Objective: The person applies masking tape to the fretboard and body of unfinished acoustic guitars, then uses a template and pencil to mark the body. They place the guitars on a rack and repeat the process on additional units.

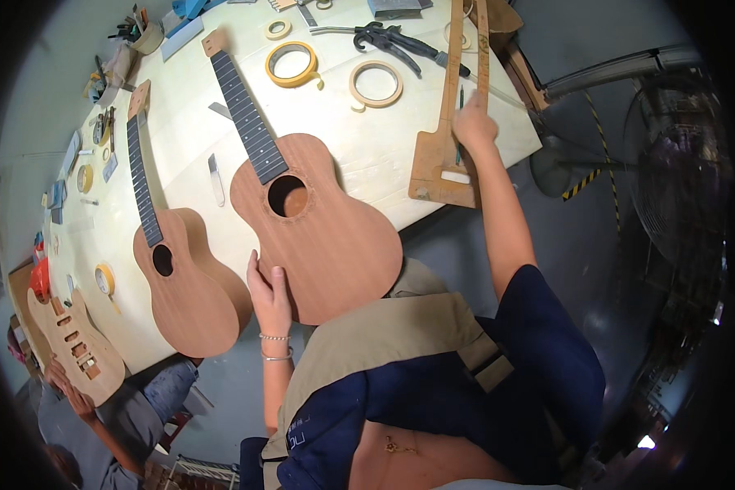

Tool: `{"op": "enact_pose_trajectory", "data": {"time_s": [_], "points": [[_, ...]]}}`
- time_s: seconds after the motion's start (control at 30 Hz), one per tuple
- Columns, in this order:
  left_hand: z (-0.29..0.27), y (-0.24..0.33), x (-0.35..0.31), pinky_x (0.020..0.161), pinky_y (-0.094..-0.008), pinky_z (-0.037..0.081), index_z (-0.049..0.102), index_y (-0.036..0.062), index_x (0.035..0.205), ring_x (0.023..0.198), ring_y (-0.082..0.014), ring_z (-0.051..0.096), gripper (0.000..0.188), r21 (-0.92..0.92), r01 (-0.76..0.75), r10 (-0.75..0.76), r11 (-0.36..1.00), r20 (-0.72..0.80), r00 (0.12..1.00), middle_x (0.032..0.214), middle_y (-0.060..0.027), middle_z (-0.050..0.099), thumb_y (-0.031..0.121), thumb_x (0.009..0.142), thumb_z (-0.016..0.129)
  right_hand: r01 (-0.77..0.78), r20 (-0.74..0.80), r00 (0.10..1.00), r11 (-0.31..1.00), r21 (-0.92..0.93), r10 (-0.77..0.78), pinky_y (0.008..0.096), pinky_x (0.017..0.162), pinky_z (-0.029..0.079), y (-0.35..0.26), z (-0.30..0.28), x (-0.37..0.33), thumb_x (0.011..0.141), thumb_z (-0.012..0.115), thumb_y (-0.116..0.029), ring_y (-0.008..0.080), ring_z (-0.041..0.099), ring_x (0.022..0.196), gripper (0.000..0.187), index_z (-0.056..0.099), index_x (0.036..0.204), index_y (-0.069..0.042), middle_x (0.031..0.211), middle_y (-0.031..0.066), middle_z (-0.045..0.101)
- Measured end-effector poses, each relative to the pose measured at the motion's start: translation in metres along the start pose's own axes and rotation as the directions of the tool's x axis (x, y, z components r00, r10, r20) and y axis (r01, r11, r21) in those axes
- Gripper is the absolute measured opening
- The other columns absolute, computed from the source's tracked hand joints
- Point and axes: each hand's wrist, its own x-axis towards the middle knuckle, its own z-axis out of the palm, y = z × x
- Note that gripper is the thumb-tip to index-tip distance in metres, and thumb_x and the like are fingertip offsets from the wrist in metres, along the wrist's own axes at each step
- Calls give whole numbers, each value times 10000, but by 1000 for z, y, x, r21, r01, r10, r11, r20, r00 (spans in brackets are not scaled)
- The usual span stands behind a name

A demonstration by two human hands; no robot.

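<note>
An unfinished brown ukulele [343,245] with a dark fretboard lies in front of me, its neck pointing to the far left and its lower end at the table's near edge. My left hand [269,298] grips the left side of its body, thumb on the top and fingers along the side. My right hand [475,126] is stretched out over a flat wooden template [433,167] with long arms and a slot. Its fingers look curled; what they hold, if anything, is hidden. A thin dark pencil-like tool [458,153] lies right beside that hand.
Another unfinished ukulele [196,286] lies to the left. Beyond it, another person's hands [69,392] touch a pale electric guitar body [77,347]. Tape rolls [291,65], a black air gun [388,41] and a small blade [216,180] lie on the white table [359,147]. A fan [678,163] stands right.
</note>
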Motion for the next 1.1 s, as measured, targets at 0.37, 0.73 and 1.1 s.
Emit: {"op": "enact_pose_trajectory", "data": {"time_s": [0.37,0.73,1.1], "points": [[23,3,0,1026,-370,336,366,-79,1317,1202,-299,440,543,3,-41,40,999,-206,978,1295,-212,443,212,903,561,664,-200,738,643,382,-644,537,1122,84,73,5,-56,632,798,-304,318,475,1199,640,504,1148,-66,1212,121,580],[22,10,-46,1073,-475,226,316,-39,1366,1319,-430,270,692,220,-342,385,914,-199,901,1396,-222,356,289,839,623,646,-256,671,379,663,-696,365,837,484,43,-96,-105,593,823,-134,291,567,1029,407,520,852,-56,1069,140,591],[32,-4,-63,1050,-560,227,188,38,1444,1335,-526,124,1081,229,-413,455,881,-181,872,1469,-293,136,676,685,619,902,-330,103,-52,429,-938,450,958,382,-161,-63,-152,572,819,-299,286,565,871,410,572,818,-85,889,74,634]]}}
